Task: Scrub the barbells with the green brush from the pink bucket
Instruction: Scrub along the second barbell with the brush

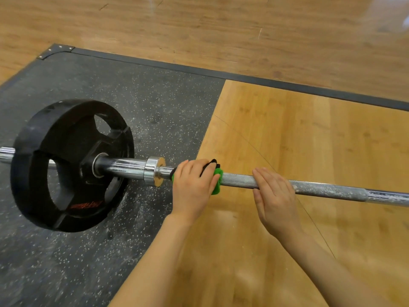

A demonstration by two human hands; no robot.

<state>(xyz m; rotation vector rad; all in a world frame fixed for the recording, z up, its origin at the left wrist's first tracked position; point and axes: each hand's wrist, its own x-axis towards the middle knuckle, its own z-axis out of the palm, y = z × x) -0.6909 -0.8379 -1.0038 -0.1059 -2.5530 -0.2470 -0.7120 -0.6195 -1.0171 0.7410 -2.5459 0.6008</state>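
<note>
A steel barbell [239,181] lies across the view, its shaft dusted with white chalk toward the right. A black weight plate [66,165] sits on its left sleeve, inside a chrome collar [153,170]. My left hand [192,187] grips the green brush [217,180], which is wrapped around the shaft just right of the collar; a black strap shows at its top. My right hand [276,196] rests on the shaft further right, fingers straight and laid over the bar. The pink bucket is out of view.
The plate stands on a speckled black rubber mat [110,89] with white dust beneath it. Right of the mat is a light wooden platform panel [309,140], bounded at the back by a black metal frame [265,79]. Wood flooring lies beyond.
</note>
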